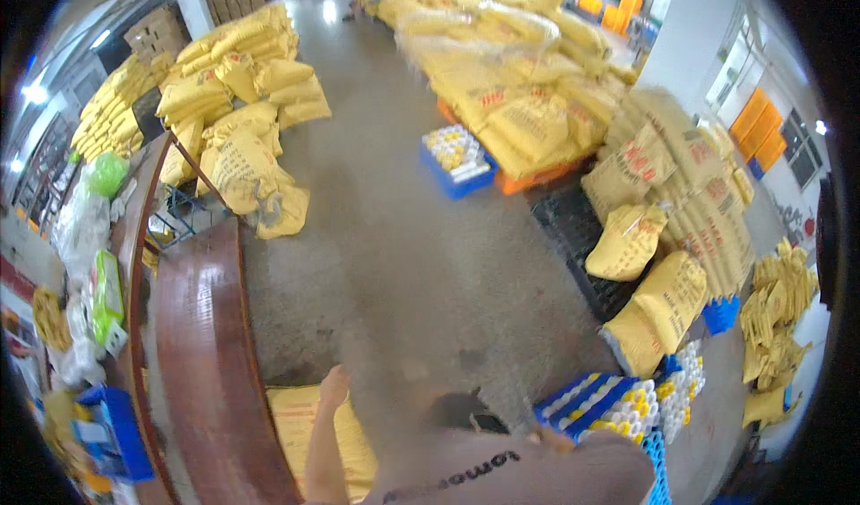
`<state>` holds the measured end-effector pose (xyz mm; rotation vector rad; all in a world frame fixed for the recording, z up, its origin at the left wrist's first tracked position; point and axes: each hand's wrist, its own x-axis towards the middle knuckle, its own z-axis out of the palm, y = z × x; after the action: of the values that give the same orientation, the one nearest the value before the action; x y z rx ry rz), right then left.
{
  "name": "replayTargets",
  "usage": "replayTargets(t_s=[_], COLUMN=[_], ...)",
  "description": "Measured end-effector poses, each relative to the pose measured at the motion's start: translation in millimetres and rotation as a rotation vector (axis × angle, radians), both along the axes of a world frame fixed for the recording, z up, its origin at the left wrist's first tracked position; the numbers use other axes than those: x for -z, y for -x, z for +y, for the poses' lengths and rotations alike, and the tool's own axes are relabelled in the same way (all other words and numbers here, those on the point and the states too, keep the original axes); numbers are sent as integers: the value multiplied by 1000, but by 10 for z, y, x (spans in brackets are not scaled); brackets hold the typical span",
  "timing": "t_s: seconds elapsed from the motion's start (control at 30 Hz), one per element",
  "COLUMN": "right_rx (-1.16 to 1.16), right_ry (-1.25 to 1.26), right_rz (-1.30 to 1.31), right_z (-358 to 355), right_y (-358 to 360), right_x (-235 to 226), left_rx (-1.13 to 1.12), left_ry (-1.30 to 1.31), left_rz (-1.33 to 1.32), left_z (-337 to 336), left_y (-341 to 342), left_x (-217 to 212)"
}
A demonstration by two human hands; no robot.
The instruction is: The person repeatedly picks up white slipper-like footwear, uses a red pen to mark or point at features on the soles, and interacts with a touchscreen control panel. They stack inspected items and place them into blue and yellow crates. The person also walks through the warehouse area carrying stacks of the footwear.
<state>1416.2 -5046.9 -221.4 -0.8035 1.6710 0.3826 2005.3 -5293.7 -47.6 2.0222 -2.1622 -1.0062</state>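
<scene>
My left hand (333, 386) hangs with loosely curled fingers above a flat yellow sack (305, 424) that lies on the floor beside a long brown counter (202, 344). It holds nothing. My right hand (548, 437) is only partly seen past my brown-shirted body; its fingers rest at the edge of a blue crate (582, 396) filled with white and yellow capped bottles (649, 399). Whether it grips the crate I cannot tell.
Piles of yellow sacks (237, 75) stand left and along the right (681, 182). A black pallet (582, 245) lies on the grey concrete floor. Another blue crate of bottles (455, 157) sits further off. Clutter and a blue bin (112, 433) fill the left shelf.
</scene>
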Motion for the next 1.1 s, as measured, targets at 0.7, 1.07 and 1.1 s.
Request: replayTargets(t_s=[0.7, 1.07, 1.1], right_rx=[-960, 821, 513], right_ry=[547, 281, 158], right_rz=[-17, -519, -255], right_z=[-10764, -13871, -14721], right_y=[-1366, -518, -523], right_x=[-567, -41, -25], left_rx=[-964, -516, -511], left_ry=[-280, -138, -170], left_rz=[568, 665, 403], left_z=[-9056, -14991, -14896], left_y=[-457, -101, -166], left_x=[482, 119, 281])
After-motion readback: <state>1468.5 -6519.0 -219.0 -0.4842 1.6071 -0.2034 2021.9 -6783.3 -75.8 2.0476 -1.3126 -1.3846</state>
